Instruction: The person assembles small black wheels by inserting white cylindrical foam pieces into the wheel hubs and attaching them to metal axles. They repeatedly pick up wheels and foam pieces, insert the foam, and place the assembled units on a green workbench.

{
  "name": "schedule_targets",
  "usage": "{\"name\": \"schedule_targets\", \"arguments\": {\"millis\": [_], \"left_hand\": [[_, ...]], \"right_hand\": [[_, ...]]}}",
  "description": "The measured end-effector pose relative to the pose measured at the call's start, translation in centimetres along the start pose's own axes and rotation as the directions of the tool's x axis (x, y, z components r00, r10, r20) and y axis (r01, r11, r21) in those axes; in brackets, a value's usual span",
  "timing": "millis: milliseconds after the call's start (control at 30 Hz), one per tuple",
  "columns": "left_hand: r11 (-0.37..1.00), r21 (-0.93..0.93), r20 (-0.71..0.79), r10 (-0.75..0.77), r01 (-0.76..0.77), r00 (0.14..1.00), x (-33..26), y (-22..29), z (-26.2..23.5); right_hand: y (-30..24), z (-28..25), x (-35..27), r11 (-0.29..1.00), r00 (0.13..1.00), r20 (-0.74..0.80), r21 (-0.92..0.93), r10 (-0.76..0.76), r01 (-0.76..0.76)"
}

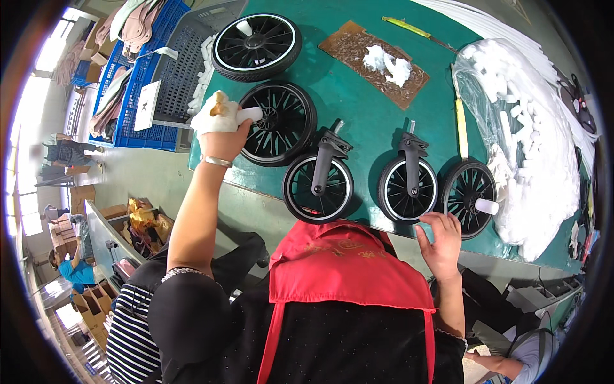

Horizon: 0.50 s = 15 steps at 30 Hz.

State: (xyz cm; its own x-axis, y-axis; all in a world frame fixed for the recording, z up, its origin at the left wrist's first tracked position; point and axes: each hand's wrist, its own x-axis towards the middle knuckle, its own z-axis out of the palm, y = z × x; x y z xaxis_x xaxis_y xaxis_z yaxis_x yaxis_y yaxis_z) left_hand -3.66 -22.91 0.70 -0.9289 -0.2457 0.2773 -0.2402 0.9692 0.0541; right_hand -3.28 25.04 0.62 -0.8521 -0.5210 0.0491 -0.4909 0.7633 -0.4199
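My left hand [224,137] is closed at the table's left edge, a white, brown-stained cloth [216,114] covering its fingers. Its bare thumb presses a short white foam tube [251,115] at the hub of a large black spoked wheel [278,144]. I cannot tell whether the tube sits on the axle. My right hand [441,246] holds nothing, fingers apart and curved, by the near edge below a small fork-mounted wheel [408,192]. Left of that stands a second fork wheel [318,189]. Beside my right hand lies a black wheel [470,198] with a white foam tube [487,206] at its hub.
Another large wheel [256,48] lies at the far left, beside grey and blue crates [144,131]. A brown board [339,41] carries white grease-like paste. Yellow-handled tools [406,27] lie behind and right of it. A clear bag of white foam pieces [531,153] fills the right side.
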Motion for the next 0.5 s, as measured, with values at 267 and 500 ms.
{"name": "schedule_targets", "arguments": {"millis": [267,500], "left_hand": [[0.994,0.050,0.165,-0.100,0.093,0.981,2.4,1.3,-0.6],[0.979,0.177,0.375,-0.165,0.104,0.912,4.8,1.9,0.4]], "right_hand": [[0.2,-0.2,1.2,0.996,0.997,-0.011,0.044,-0.083,0.083],[1.3,-0.6,1.9,0.992,0.994,-0.017,0.068,-0.106,0.107]]}}
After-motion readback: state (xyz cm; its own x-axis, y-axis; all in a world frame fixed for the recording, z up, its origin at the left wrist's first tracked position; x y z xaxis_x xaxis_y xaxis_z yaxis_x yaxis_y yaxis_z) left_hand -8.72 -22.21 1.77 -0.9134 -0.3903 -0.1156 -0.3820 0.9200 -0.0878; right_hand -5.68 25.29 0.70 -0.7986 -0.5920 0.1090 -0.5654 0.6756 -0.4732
